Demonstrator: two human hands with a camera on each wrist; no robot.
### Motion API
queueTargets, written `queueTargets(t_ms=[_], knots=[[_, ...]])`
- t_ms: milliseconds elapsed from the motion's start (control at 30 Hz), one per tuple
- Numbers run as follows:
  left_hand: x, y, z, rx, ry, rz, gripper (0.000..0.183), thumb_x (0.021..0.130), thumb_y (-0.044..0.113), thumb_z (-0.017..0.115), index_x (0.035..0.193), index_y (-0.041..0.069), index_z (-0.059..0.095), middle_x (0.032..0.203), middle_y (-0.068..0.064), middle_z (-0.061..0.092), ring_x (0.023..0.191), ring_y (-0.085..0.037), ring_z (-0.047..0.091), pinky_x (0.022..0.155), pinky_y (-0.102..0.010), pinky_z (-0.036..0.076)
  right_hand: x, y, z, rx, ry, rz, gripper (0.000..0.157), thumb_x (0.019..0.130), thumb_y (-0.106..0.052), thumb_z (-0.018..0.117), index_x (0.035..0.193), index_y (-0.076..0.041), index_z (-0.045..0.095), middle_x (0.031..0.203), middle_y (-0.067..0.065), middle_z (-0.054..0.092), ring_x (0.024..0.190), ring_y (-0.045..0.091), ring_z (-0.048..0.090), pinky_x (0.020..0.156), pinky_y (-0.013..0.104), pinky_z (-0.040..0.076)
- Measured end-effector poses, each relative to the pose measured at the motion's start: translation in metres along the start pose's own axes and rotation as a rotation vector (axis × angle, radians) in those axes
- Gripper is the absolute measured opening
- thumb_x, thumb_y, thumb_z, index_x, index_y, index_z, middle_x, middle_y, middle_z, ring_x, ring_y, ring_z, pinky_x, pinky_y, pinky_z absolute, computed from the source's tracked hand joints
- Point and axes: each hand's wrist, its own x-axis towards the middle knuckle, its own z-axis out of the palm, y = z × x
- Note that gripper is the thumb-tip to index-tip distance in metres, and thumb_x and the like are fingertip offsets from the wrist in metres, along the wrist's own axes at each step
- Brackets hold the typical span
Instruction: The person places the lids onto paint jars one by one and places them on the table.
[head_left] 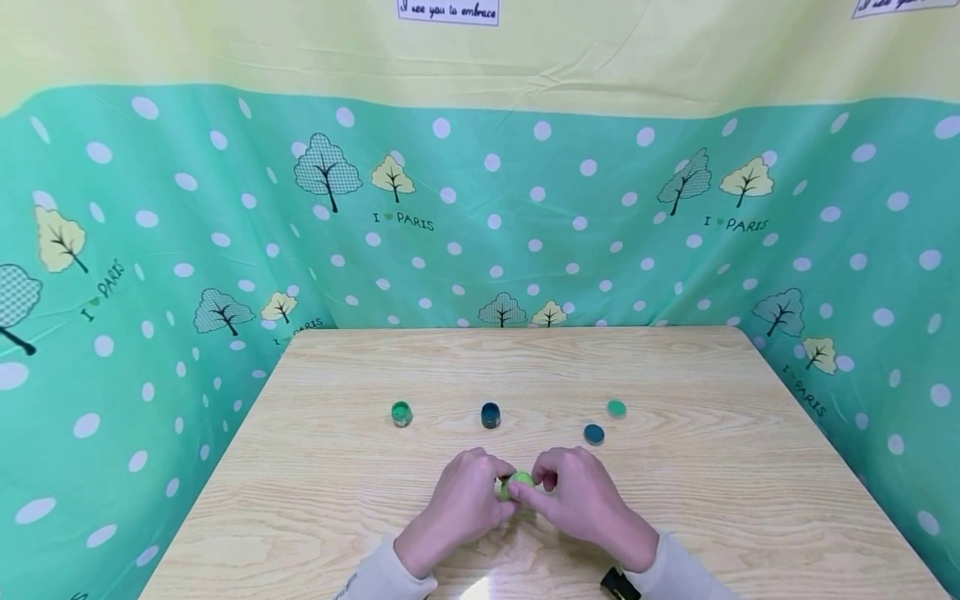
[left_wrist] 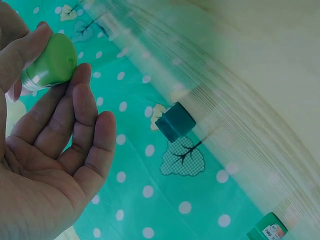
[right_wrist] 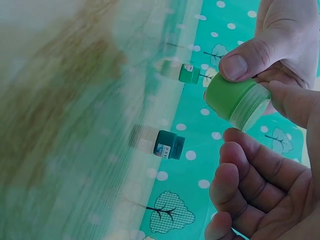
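Above the front middle of the table, a small light green paint jar [head_left: 521, 478] is held between both hands. My left hand [head_left: 468, 492] grips the green body of the jar [right_wrist: 225, 94] with thumb and fingers. My right hand [head_left: 581, 492] pinches the ridged, translucent lid [right_wrist: 251, 107] between thumb and forefinger. In the right wrist view the jar lies tilted, its lid towards my right palm, the other right fingers loosely bent. Whether the lid is still on tight I cannot tell.
Beyond my hands stand an uncovered green paint jar [head_left: 401, 414] and an uncovered dark teal jar [head_left: 491, 416]. To their right lie a teal lid [head_left: 593, 434] and a lighter green lid [head_left: 617, 408]. A patterned curtain [head_left: 540, 217] surrounds the wooden table [head_left: 337, 517].
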Motion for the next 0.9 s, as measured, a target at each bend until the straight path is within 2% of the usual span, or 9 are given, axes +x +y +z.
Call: queueTargets(t_ms=[133, 267, 367, 500, 667, 900], knots=[[0.000, 0.000, 0.000, 0.005, -0.001, -0.004, 0.030, 0.069, 0.021, 0.094, 0.096, 0.016, 0.082, 0.087, 0.006, 0.076, 0.074, -0.002, 0.054, 0.068, -0.023, 0.047, 0.000, 0.001, 0.000, 0.001, -0.005, 0.008, 0.036, 0.086, -0.053, 0.079, 0.069, -0.025, 0.064, 0.060, -0.019, 0.044, 0.053, -0.002, 0.038, 0.050, 0.020, 0.037], [0.000, -0.001, 0.000, 0.016, 0.006, 0.001, 0.032, 0.069, 0.022, 0.094, 0.098, 0.015, 0.082, 0.087, 0.006, 0.076, 0.074, -0.002, 0.054, 0.068, -0.022, 0.046, 0.002, 0.003, -0.001, 0.013, -0.002, -0.008, 0.036, 0.085, -0.056, 0.078, 0.079, -0.021, 0.071, 0.067, -0.014, 0.055, 0.059, 0.002, 0.046, 0.055, 0.021, 0.041], [0.000, -0.001, 0.000, 0.021, 0.008, 0.003, 0.031, 0.070, 0.023, 0.093, 0.098, 0.016, 0.082, 0.085, 0.007, 0.075, 0.071, -0.001, 0.051, 0.066, -0.021, 0.044, 0.003, 0.004, -0.004, 0.026, -0.011, -0.061, 0.035, 0.082, -0.049, 0.084, 0.093, -0.017, 0.075, 0.080, -0.012, 0.065, 0.068, 0.006, 0.054, 0.063, 0.022, 0.044], [0.001, -0.001, 0.000, 0.021, 0.014, 0.014, 0.031, 0.071, 0.025, 0.093, 0.098, 0.016, 0.082, 0.083, 0.009, 0.075, 0.068, 0.000, 0.048, 0.064, -0.020, 0.042, 0.004, 0.005, -0.008, 0.047, -0.046, -0.136, 0.040, 0.075, -0.036, 0.091, 0.107, -0.018, 0.076, 0.097, -0.013, 0.071, 0.077, 0.007, 0.059, 0.071, 0.025, 0.043], [0.002, -0.002, 0.000, 0.019, 0.019, 0.026, 0.030, 0.070, 0.024, 0.094, 0.096, 0.016, 0.082, 0.081, 0.010, 0.074, 0.068, 0.000, 0.049, 0.064, -0.020, 0.042, 0.004, 0.005, -0.010, 0.058, -0.079, -0.178, 0.041, 0.074, -0.027, 0.092, 0.110, -0.020, 0.075, 0.104, -0.014, 0.071, 0.080, 0.008, 0.060, 0.073, 0.025, 0.043], [0.002, -0.002, 0.000, 0.022, 0.026, 0.031, 0.030, 0.070, 0.025, 0.095, 0.095, 0.016, 0.082, 0.081, 0.009, 0.074, 0.068, 0.000, 0.050, 0.064, -0.021, 0.042, 0.003, 0.004, -0.010, 0.067, -0.111, -0.164, 0.038, 0.074, -0.022, 0.092, 0.109, -0.022, 0.076, 0.103, -0.017, 0.071, 0.081, 0.007, 0.059, 0.073, 0.025, 0.042]])
